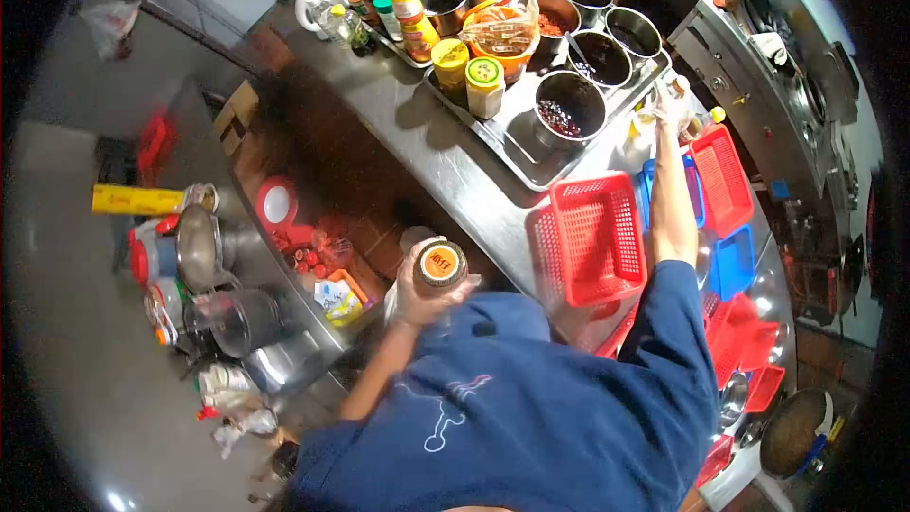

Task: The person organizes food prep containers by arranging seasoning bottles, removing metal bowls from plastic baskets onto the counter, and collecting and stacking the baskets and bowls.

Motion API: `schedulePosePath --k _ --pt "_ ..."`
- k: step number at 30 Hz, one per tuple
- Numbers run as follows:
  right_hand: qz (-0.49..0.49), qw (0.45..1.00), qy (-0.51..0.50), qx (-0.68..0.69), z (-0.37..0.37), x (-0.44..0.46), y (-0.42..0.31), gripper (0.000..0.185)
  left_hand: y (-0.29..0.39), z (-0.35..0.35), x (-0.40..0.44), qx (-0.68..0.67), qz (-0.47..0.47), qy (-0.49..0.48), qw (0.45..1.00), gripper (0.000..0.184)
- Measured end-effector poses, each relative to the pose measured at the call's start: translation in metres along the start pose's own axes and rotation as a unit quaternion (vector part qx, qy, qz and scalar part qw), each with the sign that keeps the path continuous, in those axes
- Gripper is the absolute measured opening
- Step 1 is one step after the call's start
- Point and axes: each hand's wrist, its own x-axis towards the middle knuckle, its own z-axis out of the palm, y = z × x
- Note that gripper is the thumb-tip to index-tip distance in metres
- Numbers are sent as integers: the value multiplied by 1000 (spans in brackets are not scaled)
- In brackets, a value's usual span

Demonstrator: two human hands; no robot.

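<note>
My left hand (417, 305) is closed around a jar (442, 264) with an orange-centred lid, held upright in front of my body. Thin clear plastic, like a disposable glove, covers this hand. On the other side, my right hand (671, 106) reaches out past the tray's right edge, also in clear plastic. It is among small bottles and jars, near a yellow-capped bottle (717, 115). Its fingers are too small and blurred to show what they grip. Close by stand metal pots of dark sauce (601, 59) and of dark red contents (570, 104).
A metal tray (517, 154) carries several pots, seasoning bottles and an orange tub (502, 33). Red baskets (599, 239) and blue baskets (733, 263) sit beneath and beside my right arm. Left of me, another counter holds a metal pot (199, 246) and a yellow box (137, 199).
</note>
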Motion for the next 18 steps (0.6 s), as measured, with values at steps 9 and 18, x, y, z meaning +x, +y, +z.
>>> schedulePosePath --k 9,18 --pt "1 999 39 -29 -18 -41 -40 36 -2 -88 187 144 170 -148 964 69" --pt "-53 982 122 137 -107 -166 -229 14 -8 -91 297 69 143 -286 945 68"
